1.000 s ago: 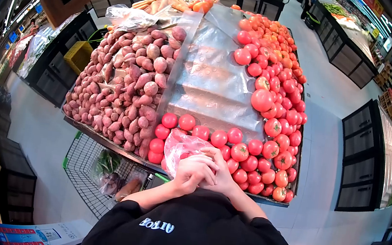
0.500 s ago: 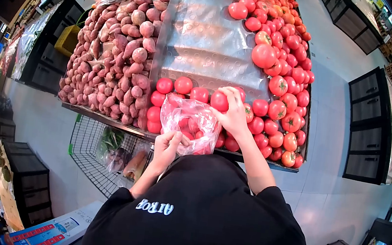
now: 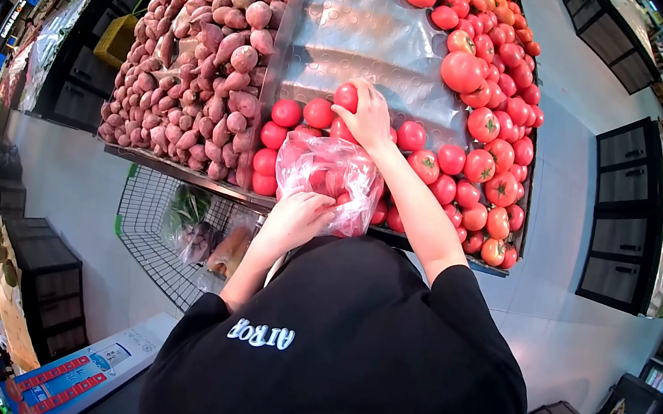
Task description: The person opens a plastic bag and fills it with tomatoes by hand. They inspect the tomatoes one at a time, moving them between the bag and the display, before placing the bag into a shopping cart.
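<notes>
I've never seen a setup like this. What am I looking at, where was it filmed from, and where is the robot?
There is no robot here: the two bare hands belong to a person, who wears the camera on their head. Every picture comes from that camera, looking forward and down, so their black shirt fills the bottom.

The right hand holds a single tomato. The left hand is on a clear plastic bag; red shapes show through it, probably tomatoes.

On the stand, what look like sweet potatoes lie to the left, and loose tomatoes lie in front and to the right. A wire cart with bagged produce stands below left.
</notes>
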The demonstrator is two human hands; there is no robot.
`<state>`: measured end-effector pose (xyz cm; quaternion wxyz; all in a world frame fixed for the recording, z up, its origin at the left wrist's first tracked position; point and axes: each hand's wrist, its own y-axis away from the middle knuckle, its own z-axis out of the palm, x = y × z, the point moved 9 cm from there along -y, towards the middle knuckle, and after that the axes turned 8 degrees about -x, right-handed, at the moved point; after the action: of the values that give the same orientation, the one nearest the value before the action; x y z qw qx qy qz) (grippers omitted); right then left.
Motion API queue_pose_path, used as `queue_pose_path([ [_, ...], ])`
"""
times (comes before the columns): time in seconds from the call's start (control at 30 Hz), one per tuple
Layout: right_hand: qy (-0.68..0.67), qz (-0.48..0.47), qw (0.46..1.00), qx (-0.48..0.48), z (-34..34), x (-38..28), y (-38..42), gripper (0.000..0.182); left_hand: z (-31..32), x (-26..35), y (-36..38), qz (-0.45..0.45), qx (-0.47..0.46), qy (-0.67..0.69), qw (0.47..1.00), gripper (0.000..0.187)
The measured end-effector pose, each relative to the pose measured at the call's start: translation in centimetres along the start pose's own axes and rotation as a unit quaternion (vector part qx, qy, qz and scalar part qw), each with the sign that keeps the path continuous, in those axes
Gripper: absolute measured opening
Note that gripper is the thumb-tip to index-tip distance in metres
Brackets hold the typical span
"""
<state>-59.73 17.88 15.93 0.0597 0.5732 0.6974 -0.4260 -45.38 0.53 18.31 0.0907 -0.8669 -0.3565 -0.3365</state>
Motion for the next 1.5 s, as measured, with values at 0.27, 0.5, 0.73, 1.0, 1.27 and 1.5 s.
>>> queue_pose_path([
  [0.27,0.080,0.027,0.994,-0.066,0.1,1.0,0.3,0.031,0.5,-0.6,0.7,0.005,-0.028,-0.032,0.999,0.026],
  [0.5,-0.216,-0.051,0.952,-0.212,-3.3,-10.5,4.9,0.017,3.2,0.1,0.2,0.050,-0.102,-0.029,0.993,0.026],
  [0.73,-0.036,0.026,0.916,-0.399,-3.1,-7.6,14.4,0.016,2.0,0.7,-0.2,0.028,-0.082,0.002,0.996,0.026],
  [1.0,0.140,0.050,0.956,-0.255,-7.4,-6.1,11.8,0.045,2.0,-0.4,-1.4,-0.010,-0.035,-0.014,0.999,0.023],
  [1.27,0.135,0.033,0.948,-0.287,-4.8,-6.6,12.8,0.061,1.2,-2.1,-3.0,0.004,0.076,-0.046,0.996,0.053],
  [1.5,0.163,0.053,0.933,-0.317,-2.0,-4.6,14.3,0.076,2.9,-3.2,-2.5,-0.013,0.040,-0.001,0.999,0.063],
])
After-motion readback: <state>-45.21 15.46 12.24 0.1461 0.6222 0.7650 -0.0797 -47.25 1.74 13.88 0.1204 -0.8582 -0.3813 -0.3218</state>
